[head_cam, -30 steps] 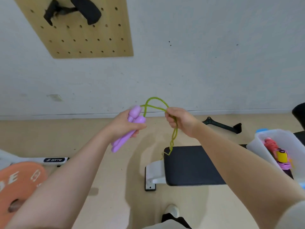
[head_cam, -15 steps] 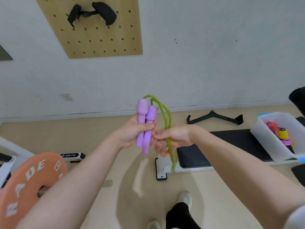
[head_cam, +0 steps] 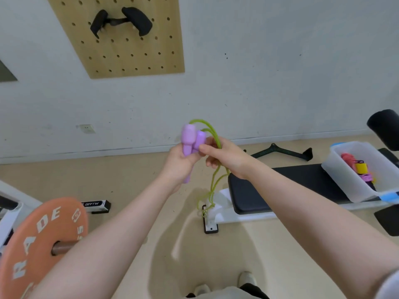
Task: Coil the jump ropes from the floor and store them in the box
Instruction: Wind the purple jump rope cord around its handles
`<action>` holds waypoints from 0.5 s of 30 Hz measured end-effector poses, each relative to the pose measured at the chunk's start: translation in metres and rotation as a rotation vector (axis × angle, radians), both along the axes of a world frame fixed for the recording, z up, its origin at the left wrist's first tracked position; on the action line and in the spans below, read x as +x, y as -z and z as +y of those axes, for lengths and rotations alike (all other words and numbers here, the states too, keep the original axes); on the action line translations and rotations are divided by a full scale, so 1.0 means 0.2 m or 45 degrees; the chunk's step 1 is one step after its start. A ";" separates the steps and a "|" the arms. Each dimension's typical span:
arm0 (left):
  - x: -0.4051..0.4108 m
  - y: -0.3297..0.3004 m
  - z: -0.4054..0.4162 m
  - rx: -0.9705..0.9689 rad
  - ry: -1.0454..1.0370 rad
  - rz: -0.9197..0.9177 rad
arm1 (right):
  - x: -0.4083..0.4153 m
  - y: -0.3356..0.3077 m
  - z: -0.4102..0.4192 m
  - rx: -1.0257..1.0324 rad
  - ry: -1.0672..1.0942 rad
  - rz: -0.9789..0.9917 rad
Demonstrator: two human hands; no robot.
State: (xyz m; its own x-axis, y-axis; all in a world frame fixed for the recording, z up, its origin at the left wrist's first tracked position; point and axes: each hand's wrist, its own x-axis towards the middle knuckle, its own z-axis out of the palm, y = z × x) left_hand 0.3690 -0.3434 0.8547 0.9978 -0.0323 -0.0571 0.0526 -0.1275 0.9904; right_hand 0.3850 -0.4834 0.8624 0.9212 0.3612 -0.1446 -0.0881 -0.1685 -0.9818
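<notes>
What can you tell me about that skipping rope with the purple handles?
The jump rope has two smooth lilac handles, plastic by the look, held upright side by side in the left hand. A thin yellow-green cord arches from their tops, passes through the right hand, which grips it, and hangs below in loose loops, in front of the bench.

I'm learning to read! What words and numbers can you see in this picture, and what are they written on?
"RADE": big white letters on the orange weight plate; the word runs off at both ends.
"5": also on the plate, sideways near its rim; any further digits are too blurred to read.
"BRTW": white letters on the black end of the bar lying on the floor; the first letter is a bit unclear.
A small square symbol on the plate is too blurred to read.
</notes>
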 end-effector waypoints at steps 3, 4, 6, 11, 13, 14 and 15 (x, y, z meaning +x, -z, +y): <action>0.03 -0.03 -0.03 -0.409 -0.130 0.106 | -0.02 0.00 -0.01 -0.117 -0.062 -0.027; 0.04 -0.04 -0.05 -0.550 -0.087 0.159 | -0.02 0.00 -0.01 -0.171 -0.085 -0.045; 0.05 -0.04 -0.09 -0.715 -0.024 0.279 | -0.03 0.00 0.00 -0.269 -0.115 -0.090; 0.06 0.02 -0.16 -0.838 -0.094 0.374 | -0.01 0.00 -0.03 -0.554 -0.218 -0.135; 0.04 0.03 -0.18 -0.841 -0.112 0.335 | -0.01 0.00 -0.05 -0.593 -0.311 -0.051; 0.03 0.02 -0.19 -0.819 -0.086 0.314 | -0.02 0.01 -0.05 -0.518 -0.351 0.050; 0.02 0.02 -0.19 -0.789 -0.048 0.299 | -0.02 0.02 -0.05 -0.406 -0.360 0.147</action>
